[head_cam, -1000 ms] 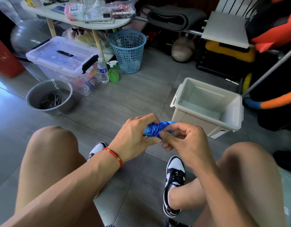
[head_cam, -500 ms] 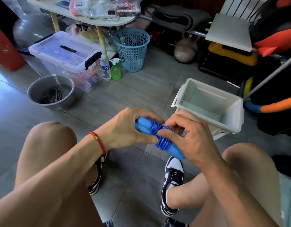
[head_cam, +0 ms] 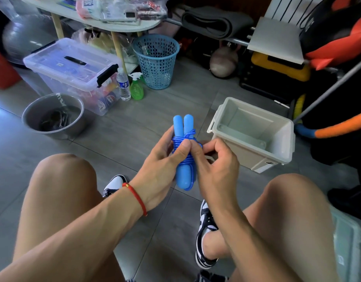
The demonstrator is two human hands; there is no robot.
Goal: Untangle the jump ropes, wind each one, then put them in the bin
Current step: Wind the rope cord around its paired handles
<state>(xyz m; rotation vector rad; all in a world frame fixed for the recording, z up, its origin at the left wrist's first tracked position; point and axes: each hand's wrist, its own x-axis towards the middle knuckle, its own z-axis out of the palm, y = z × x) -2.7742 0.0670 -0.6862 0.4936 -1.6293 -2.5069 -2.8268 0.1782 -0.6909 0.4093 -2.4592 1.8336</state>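
the wound blue jump rope [head_cam: 183,151] is held upright above the floor, gripped by the curled left hand [head_cam: 161,167]; its cord is pinched by the right hand [head_cam: 214,169]. the open bin [head_cam: 254,135] stands just beyond.

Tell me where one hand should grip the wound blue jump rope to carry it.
Grip the blue plastic jump rope around its cord-wrapped middle, coming from the side. The two handles stand upright side by side, and the coils bind them there, so a grip there would likely keep the bundle together.
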